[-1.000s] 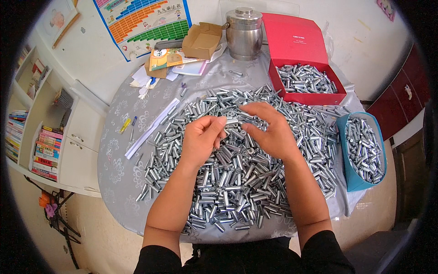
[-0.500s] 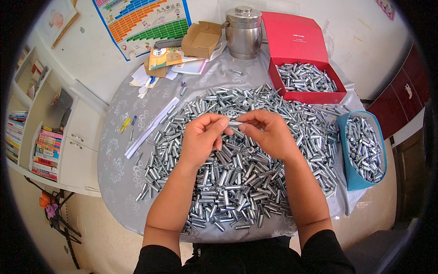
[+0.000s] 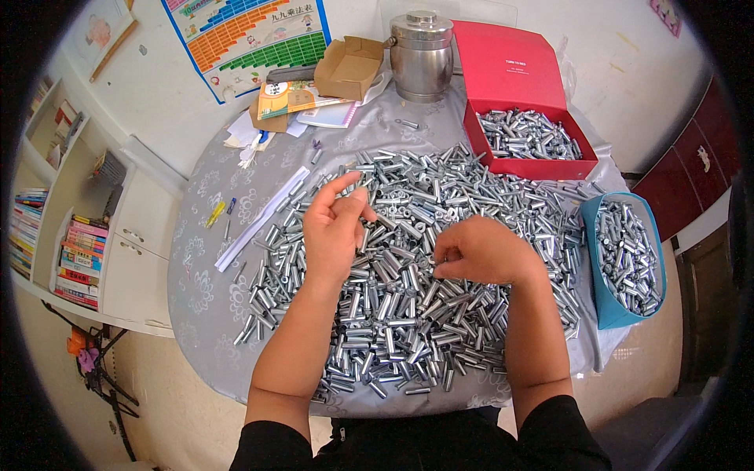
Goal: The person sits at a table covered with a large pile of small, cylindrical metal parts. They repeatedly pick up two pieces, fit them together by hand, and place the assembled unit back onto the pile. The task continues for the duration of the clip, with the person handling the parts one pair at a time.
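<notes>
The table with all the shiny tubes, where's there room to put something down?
The barest patch is the gray cloth at the left, between the table edge and the white strip, below the yellow tool. A smaller one lies between the notebook, a loose metal piece and the tube pile. It's crowded mid-table and by the red box and blue bin.

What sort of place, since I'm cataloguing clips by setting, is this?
Probably a room in a home rather than a workshop: a flower-patterned grey tablecloth, shelved books and a colourful, child-style wall chart suggest it.
</notes>
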Tool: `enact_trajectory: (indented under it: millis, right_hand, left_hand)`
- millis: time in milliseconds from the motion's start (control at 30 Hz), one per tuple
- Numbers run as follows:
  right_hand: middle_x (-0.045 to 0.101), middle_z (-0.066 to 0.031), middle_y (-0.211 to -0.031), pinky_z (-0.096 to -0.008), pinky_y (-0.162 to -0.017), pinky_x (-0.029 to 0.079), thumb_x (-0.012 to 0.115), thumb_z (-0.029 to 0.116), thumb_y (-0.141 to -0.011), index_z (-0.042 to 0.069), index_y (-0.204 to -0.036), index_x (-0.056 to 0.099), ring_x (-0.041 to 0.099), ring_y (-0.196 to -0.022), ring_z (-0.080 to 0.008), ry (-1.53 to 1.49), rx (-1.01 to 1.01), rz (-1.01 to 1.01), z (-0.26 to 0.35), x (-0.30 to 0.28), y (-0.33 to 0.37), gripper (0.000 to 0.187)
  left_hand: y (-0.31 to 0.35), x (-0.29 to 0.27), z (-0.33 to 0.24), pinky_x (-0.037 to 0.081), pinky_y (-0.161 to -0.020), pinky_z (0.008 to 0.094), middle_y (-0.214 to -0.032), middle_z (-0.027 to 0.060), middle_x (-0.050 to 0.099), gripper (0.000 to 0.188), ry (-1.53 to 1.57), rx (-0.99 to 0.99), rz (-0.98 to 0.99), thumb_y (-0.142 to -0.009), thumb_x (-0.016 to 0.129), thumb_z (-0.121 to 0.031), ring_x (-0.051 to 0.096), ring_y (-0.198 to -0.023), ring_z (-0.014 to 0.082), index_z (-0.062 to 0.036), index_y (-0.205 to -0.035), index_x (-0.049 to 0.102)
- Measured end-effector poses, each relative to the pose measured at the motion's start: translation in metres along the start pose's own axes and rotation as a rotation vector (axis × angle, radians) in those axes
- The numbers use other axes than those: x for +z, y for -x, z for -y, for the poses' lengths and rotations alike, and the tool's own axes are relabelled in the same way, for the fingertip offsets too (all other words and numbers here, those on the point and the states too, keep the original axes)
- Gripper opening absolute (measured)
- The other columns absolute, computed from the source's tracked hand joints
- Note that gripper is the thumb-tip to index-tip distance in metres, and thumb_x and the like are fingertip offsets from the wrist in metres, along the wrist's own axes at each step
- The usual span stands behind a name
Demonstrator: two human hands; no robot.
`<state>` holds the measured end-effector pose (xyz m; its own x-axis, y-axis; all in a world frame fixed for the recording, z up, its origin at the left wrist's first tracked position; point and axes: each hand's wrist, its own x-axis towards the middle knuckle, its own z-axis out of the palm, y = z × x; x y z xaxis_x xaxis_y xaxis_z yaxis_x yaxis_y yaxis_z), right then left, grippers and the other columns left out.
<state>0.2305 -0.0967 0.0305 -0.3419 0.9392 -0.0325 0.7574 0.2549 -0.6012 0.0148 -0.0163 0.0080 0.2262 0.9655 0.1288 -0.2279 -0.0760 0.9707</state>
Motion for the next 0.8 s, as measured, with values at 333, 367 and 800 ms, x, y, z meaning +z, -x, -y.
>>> enact_trajectory:
  millis: [333, 367, 800]
  right_hand:
    - [0.068, -0.0089, -0.076, -0.0399, -0.068, 0.051, 0.072, 0.028, -0.073, 0.009, -0.083, 0.07, 0.067, -0.076, -0.0285, 0.226, 0.024, 0.068, 0.007, 0.015, 0.001, 0.021]
    - [0.068, -0.0091, -0.076, -0.0403, -0.068, 0.051, 0.071, 0.027, -0.074, 0.009, -0.084, 0.07, 0.067, -0.077, -0.0285, 0.254, 0.035, 0.076, 0.009, 0.016, 0.001, 0.021]
    - [0.066, -0.0057, -0.071, -0.0249, -0.057, 0.051, 0.068, 0.004, -0.083, -0.003, -0.087, 0.06, 0.064, -0.067, -0.0102, -0.679, 0.039, -0.367, 0.003, 0.014, -0.013, 0.011]
  left_hand:
    - [0.0, 0.0, 0.001, 0.029, -0.04, 0.0159, -0.071, 0.004, 0.062, 0.026, 0.014, 0.018, 0.004, -0.093, 0.059, -0.012, 0.039, -0.045, 0.0009, -0.0013, -0.116, 0.062]
    - [0.0, 0.0, 0.001, 0.029, -0.04, 0.0159, -0.071, 0.0039, 0.062, 0.026, 0.018, 0.013, 0.006, -0.093, 0.059, -0.012, 0.039, -0.045, 0.001, -0.0011, -0.116, 0.062]
    - [0.003, 0.001, 0.001, 0.035, -0.046, 0.0164, -0.077, 0.0018, 0.065, 0.023, -0.086, 0.005, 0.129, -0.092, 0.063, -0.014, 0.044, -0.052, 0.0024, -0.0018, -0.11, 0.067]
